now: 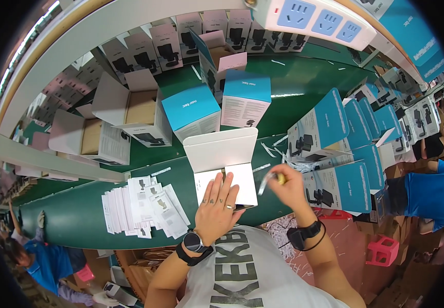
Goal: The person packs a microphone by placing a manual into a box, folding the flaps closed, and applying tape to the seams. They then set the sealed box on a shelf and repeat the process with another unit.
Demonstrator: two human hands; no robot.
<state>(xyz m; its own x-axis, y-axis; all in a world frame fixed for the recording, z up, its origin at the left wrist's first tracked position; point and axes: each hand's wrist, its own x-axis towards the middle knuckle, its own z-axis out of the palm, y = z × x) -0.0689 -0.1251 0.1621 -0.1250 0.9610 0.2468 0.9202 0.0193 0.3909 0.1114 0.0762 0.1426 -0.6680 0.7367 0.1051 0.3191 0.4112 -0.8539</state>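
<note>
In front of me stands a white carton (221, 154) with its lid flap raised away from me. My left hand (218, 208) lies flat on the white surface inside it, fingers stretched out. To the right of the carton, my right hand (287, 187) is closed in a pinch, and a thin whitish strip (264, 183) hangs from it. Something small and yellow (281, 178) shows at its fingertips; what it is I cannot make out. A stack of printed leaflets (145, 208) is spread on the green table, left of my left hand.
Two closed blue-topped boxes (194, 105) stand beyond the carton. Open boxes (142, 115) are at the left, and upright blue-flapped boxes (330, 123) crowd the right. Loose strips (271, 149) litter the green table (73, 205). A power strip (319, 20) hangs overhead. Co-workers (430, 187) are on both sides.
</note>
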